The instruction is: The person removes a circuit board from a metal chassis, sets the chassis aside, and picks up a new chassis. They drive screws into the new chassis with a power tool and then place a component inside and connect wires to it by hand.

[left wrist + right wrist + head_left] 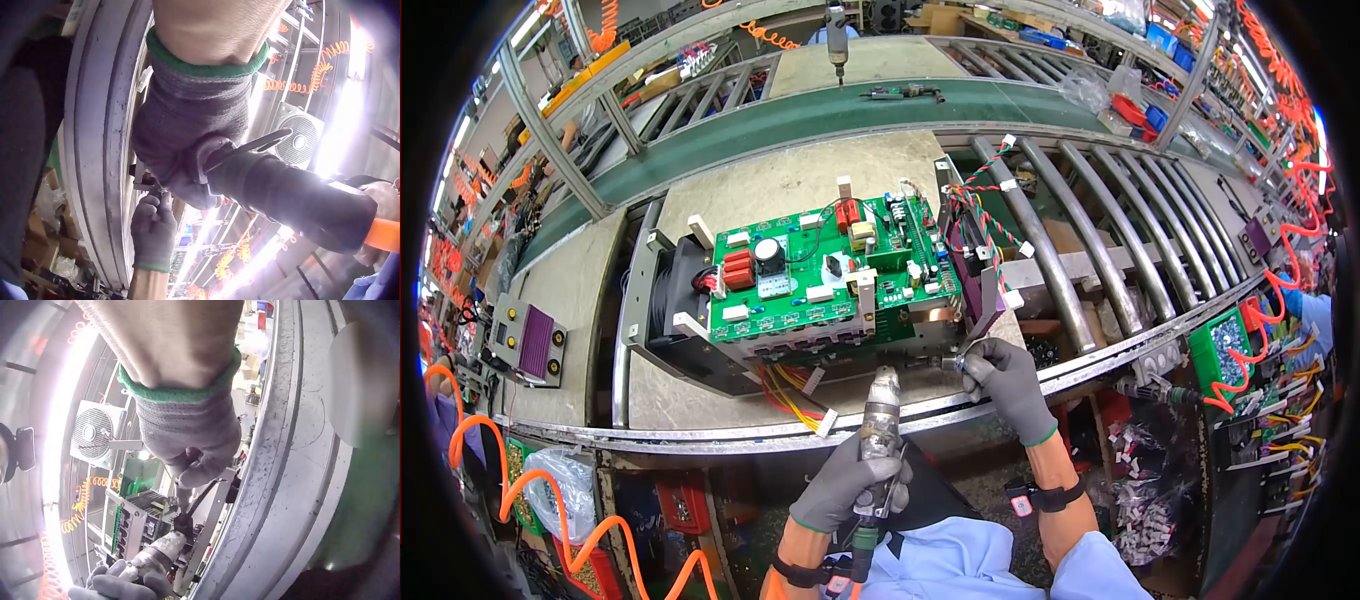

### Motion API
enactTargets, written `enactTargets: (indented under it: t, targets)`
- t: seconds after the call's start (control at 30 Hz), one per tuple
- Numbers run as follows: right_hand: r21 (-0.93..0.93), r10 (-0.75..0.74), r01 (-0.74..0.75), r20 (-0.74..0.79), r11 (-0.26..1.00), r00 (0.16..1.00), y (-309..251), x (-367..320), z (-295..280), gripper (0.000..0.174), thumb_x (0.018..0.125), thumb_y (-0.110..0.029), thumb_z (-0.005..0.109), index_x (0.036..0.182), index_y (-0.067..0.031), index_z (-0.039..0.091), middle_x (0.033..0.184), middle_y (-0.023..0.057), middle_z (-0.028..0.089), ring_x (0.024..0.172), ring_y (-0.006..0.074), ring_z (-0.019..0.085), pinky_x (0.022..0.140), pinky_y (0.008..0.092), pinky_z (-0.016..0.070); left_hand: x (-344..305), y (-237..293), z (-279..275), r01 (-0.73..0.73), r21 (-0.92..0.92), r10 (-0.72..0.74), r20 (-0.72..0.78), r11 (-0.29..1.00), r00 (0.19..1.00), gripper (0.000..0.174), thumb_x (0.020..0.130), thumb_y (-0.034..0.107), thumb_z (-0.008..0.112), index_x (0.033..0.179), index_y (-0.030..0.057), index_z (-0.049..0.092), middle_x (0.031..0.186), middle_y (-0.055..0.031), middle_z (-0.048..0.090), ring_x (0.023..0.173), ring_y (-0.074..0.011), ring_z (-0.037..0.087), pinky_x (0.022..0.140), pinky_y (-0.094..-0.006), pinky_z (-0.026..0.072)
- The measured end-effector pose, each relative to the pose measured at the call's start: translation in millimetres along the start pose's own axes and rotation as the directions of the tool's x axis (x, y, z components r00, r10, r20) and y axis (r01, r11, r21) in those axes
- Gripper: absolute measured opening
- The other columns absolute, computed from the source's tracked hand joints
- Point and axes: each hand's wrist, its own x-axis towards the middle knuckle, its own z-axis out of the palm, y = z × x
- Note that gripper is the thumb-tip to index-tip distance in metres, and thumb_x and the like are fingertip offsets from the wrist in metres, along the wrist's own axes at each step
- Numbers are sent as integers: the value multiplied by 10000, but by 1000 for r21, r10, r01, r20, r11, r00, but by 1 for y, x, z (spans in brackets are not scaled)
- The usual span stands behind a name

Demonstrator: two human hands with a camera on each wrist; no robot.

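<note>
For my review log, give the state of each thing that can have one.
Left hand: gripping power tool
Power tool: held, nose away from person
Right hand: pinching small metal part
Small metal part: pinched
Circuit board: face up
Yellow-wired connector: unplugged
Hanging driver: tip down
Dark tool on green belt: lying flat

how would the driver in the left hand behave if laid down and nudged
The driver would probably roll, its barrel being round, though the side lever might check it. The orange hose at its rear could tug it. Its metal nose suggests some heft.
</note>
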Motion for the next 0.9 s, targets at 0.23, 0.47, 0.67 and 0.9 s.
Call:
enactTargets:
  t: [0.23, 0.47, 0.67, 0.9]
  targets:
    - [-115, -190, 189, -3, 975, 982, 7, -4, 3, 155, 972, -61, 656, 1080, 50, 673, 826, 56, 666, 712, 81, 619, 646, 243, 527, -1, 0, -2, -17, -10, 17, 23, 1000, 1000, 388, 900, 168, 714, 1181, 24, 487, 889, -127, 669, 659, -211, 705, 568, -319, 568]
    - [-64, -87, 84, -45, 994, 995, -2, -8, 11, 159, 978, -70, 648, 1071, 54, 683, 825, 61, 669, 696, 77, 623, 619, 231, 524, -6, -1, -2, -29, -21, 29, 37, 999, 999, 392, 908, 168, 706, 1196, 26, 481, 895, -130, 669, 667, -205, 707, 584, -318, 578]
    - [-29, 1, -5, -117, 1000, 993, -3, -11, 20, 229, 986, -137, 668, 1110, 55, 660, 852, 75, 686, 669, 101, 635, 579, 234, 523, -6, 0, 4, -24, 60, 25, -13, 998, 1000, 383, 912, 162, 693, 1199, 23, 481, 906, -134, 668, 684, -196, 707, 593, -310, 578]
    - [-164, -129, 83, -295, 983, 947, -2, -7, 18, 207, 992, -98, 605, 1137, 48, 630, 956, 79, 674, 767, 120, 655, 663, 250, 543, 22, 1, 24, -195, 19, 196, -133, 981, 972, 249, 916, 133, 654, 1086, 4, 527, 813, -124, 669, 559, -143, 646, 521, -280, 542]
